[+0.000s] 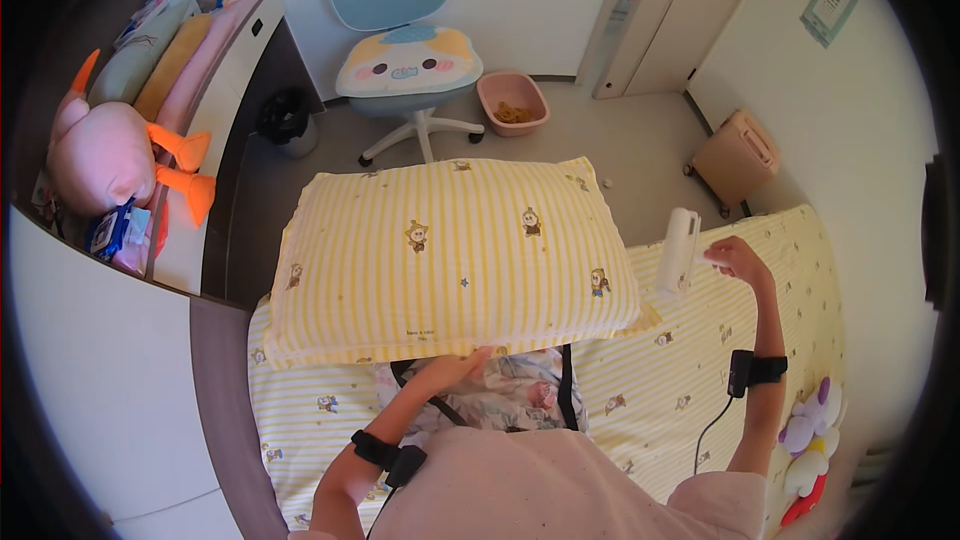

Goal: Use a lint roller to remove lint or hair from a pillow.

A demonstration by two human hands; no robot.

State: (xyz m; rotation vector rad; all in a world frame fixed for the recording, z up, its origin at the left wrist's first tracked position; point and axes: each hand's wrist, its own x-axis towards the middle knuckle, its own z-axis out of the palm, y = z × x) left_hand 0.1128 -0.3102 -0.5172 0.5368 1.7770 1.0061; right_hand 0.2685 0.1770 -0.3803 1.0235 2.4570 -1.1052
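Note:
A large pillow (460,260) in a yellow-and-white striped case with small cartoon figures fills the middle of the view. At its near edge my left hand (455,370) is closed on the fabric; some of its fingers are hidden by the pillow. To the right, my right hand (738,260) grips the thin handle of a white lint roller (680,252). The roller head stands upright beside the pillow's right edge, apart from it. Both wrists wear black straps with small devices.
The pillow is over a bed (700,370) with matching striped sheets. Behind stand a blue chair (410,60), a pink basin (513,105) and a pink suitcase (735,160). Plush toys lie on the left shelf (185,252) and the bed's right side. A black bin (287,122) is by the desk.

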